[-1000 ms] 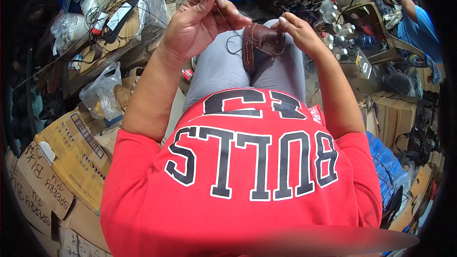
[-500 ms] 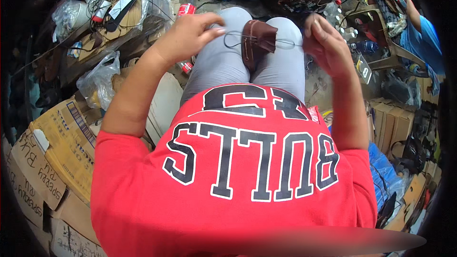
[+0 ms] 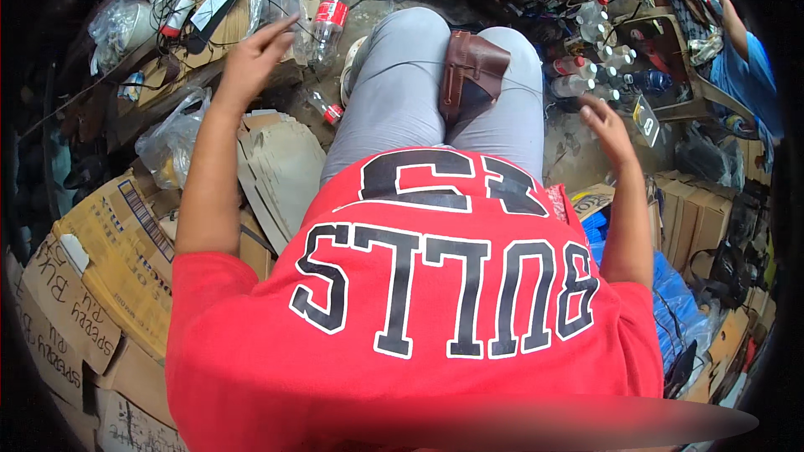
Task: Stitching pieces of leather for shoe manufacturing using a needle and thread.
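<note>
A brown leather piece (image 3: 481, 60) with a stitched seam, perhaps a shoe upper, rests between my knees on the grey trousers (image 3: 394, 92). A thin dark thread (image 3: 410, 64) runs out from both its sides across my thighs. My left hand (image 3: 256, 60) is stretched far out to the left, thumb and forefinger pinched on the thread's end. Out to the right and lower, my right hand (image 3: 609, 127) is closed by the thread's other end, near a small dark thing at its fingertips that I cannot make out. Neither hand touches the leather.
Several bottles (image 3: 578, 75) stand on the floor right of my knees, beside an upturned wooden frame (image 3: 662, 105). A red-labelled bottle (image 3: 332, 17) stands ahead left. Flattened cardboard (image 3: 109, 259) lies at left. Another person's arm in a blue sleeve (image 3: 748, 75) is at far right.
Both hands have moved apart, left hand outward left, right hand outward and down. The thread's loops beside the leather have been drawn out into long lines.
</note>
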`<state>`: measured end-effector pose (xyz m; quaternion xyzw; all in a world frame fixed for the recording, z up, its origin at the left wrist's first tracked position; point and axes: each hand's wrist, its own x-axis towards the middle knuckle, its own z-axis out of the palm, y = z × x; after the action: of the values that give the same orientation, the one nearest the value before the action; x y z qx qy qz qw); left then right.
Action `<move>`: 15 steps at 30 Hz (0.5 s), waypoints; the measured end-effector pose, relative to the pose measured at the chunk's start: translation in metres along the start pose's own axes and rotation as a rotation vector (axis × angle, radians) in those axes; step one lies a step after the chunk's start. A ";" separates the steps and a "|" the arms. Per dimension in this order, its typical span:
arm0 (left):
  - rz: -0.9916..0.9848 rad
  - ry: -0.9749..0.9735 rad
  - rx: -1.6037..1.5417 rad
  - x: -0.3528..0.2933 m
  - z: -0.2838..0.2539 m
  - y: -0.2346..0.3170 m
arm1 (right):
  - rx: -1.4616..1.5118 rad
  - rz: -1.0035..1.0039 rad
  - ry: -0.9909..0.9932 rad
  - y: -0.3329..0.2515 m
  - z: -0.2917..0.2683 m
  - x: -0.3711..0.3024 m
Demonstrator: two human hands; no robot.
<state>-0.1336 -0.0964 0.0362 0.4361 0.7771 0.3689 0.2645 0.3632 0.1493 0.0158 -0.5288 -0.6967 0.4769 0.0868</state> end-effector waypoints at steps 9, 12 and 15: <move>0.108 -0.474 -0.047 0.064 0.137 0.091 | -0.564 -0.254 -0.411 -0.154 0.060 0.069; 0.013 -0.489 -0.215 0.058 0.141 0.100 | -0.730 -0.333 -0.489 -0.166 0.068 0.066; 0.023 -0.546 -0.379 0.038 0.136 0.109 | -0.761 -0.432 -0.490 -0.160 0.071 0.054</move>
<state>0.0002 0.0215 0.0405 0.4706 0.5901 0.3792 0.5353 0.1911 0.1556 0.0785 -0.2390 -0.9148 0.2702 -0.1816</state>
